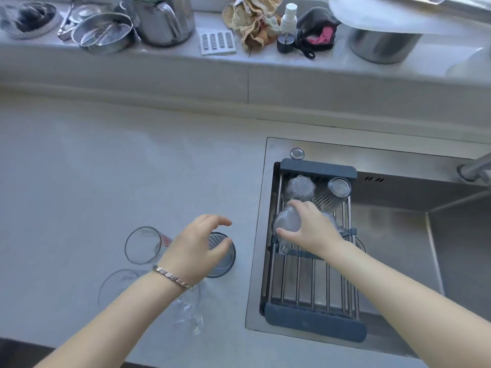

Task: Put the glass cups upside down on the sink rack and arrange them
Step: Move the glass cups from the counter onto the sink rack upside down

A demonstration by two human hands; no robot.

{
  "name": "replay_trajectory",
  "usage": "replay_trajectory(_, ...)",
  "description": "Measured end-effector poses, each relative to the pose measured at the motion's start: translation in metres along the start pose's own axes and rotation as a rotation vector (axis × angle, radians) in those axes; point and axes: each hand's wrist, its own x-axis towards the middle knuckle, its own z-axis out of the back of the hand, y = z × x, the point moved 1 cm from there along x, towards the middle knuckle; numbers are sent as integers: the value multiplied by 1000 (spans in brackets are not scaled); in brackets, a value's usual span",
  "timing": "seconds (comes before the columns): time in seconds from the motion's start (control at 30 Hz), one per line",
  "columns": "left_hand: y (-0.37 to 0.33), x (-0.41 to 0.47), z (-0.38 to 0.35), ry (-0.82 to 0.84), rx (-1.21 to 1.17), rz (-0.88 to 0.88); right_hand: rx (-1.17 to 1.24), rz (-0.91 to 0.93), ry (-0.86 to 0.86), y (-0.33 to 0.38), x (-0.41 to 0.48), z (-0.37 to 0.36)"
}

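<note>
Bare rack bars [313, 285] near sink's front edge.

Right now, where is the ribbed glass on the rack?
In the head view, the ribbed glass sits upside down at the far right corner of the sink rack, beside another inverted glass, just beyond the right hand.

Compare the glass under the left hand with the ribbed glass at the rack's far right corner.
The grey-tinted glass under the left hand stands mouth up on the counter; the ribbed glass is base up on the rack. The tinted one looks darker, the ribbed one clear. The hand's fingers curl over the tinted glass; nothing touches the ribbed one. Both are ribbed tumblers.
</note>
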Motion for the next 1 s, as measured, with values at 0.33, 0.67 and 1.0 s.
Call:
replay_trajectory(0.33,10,-4,13,-106,-55,29,-199,13,54,5,-12,1)
replay_trajectory(0.67,26,-18,30,-142,-54,92,-323,-36,85,-7,2,-33)
replay_trajectory(1.0,41,-32,32,-175,-31,146,-52,97,-124,25,-17,-25)
